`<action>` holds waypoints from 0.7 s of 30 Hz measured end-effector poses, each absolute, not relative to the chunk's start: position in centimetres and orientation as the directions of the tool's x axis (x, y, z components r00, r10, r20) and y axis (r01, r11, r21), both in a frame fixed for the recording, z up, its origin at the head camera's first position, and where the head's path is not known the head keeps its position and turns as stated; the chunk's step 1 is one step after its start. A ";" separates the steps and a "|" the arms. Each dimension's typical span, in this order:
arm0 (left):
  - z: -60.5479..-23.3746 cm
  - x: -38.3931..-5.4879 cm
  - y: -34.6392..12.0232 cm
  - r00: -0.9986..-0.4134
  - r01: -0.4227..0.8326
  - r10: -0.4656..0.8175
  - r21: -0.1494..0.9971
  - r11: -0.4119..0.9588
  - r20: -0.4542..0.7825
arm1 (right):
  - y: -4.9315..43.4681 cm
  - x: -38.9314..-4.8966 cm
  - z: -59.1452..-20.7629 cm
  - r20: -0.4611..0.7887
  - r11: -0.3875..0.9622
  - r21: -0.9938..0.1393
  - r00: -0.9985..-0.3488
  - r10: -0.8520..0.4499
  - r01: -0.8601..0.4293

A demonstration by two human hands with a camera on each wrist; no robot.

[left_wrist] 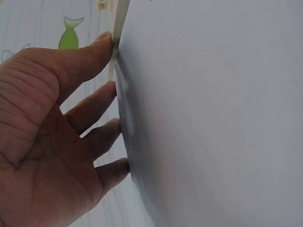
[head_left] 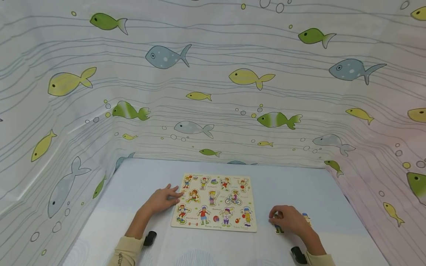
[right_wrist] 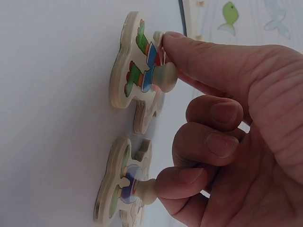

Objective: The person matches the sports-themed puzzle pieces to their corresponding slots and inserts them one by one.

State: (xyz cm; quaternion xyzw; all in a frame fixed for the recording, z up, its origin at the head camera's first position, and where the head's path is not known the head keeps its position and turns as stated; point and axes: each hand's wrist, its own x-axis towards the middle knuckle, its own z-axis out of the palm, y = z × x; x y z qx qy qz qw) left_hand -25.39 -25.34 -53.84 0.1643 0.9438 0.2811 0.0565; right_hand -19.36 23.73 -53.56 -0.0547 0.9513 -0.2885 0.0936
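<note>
A flat wooden puzzle board with several printed sports figures lies on the table. At its left edge rests my left hand, fingers loosely extended; in the left wrist view the thumb touches the board's side. To the right of the board, my right hand pinches a knobbed puzzle piece showing green skates and blue shorts. The index fingertip is hidden behind the thumb, and the other fingers are curled. A second knobbed puzzle piece lies beside it, its knob close to my little finger.
White sheeting printed with fish surrounds the table at the back and both sides. Black straps are on both wrists. In the head view the second piece is partly covered by the right hand.
</note>
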 end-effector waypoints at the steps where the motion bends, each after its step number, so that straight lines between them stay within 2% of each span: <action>1: -53.8 -25.4 -25.3 -0.940 0.277 0.341 0.550 0.788 -0.014 | 23.8 -19.3 -53.6 -0.146 0.825 -0.563 -0.977 -0.158 -0.049; 8: -53.8 -25.4 -25.4 -0.938 0.292 0.347 0.549 0.783 0.005 | 24.5 -18.7 -53.4 -0.131 0.817 -0.576 -0.982 -0.135 -0.036; 15: -54.0 -25.3 -25.4 -0.942 0.280 0.335 0.544 0.791 -0.001 | 25.7 -17.8 -53.3 -0.107 0.782 -0.617 -0.976 -0.191 -0.086; 21: -54.2 -25.4 -25.4 -0.940 0.285 0.341 0.541 0.791 -0.004 | 26.0 -17.4 -53.3 -0.120 0.786 -0.617 -0.982 -0.146 -0.041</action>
